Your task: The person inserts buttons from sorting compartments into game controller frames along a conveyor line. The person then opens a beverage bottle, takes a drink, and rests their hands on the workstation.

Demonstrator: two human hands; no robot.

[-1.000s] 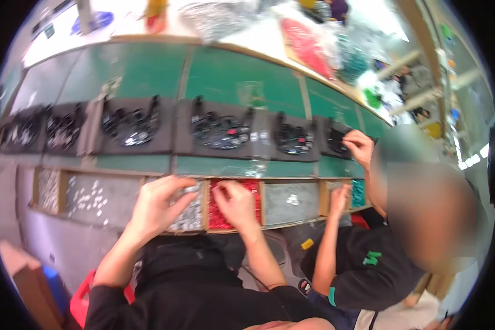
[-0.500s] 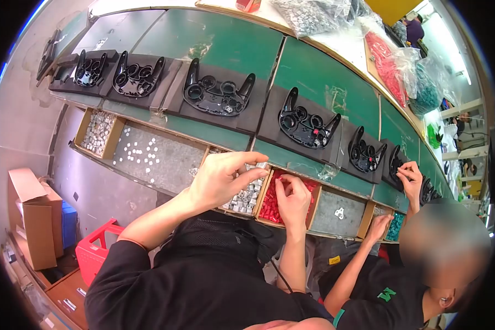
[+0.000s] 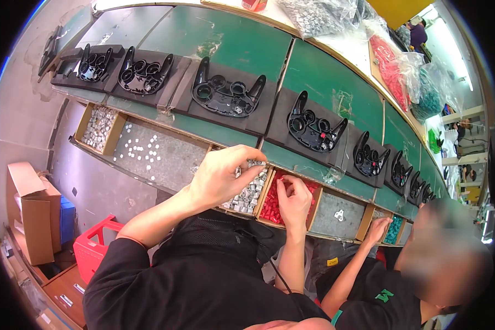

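Note:
My left hand (image 3: 223,175) hovers over a bin of grey buttons (image 3: 247,198), thumb and forefinger closed on a small grey button (image 3: 254,163). Beside it, my right hand (image 3: 295,202) reaches into the cardboard bin of red buttons (image 3: 271,208). Its thumb and forefinger are pinched at a red button (image 3: 281,180), partly hidden by the fingers. Beyond my hands, a black gamepad shell (image 3: 228,93) shows a grey piece fitted in it. To its right, another black shell (image 3: 317,125) carries a red button.
More black shells (image 3: 146,74) rest on dark foam pads along the green line. At left are a bin of light buttons (image 3: 98,129) and a grey tray (image 3: 170,154) with scattered white pieces. At right, a co-worker's hand (image 3: 378,228) is near teal buttons (image 3: 393,230).
The black shells appear slightly farther right in view. My hands have barely moved. The co-worker's raised hand has left the shell at right and dropped out of sight behind their head.

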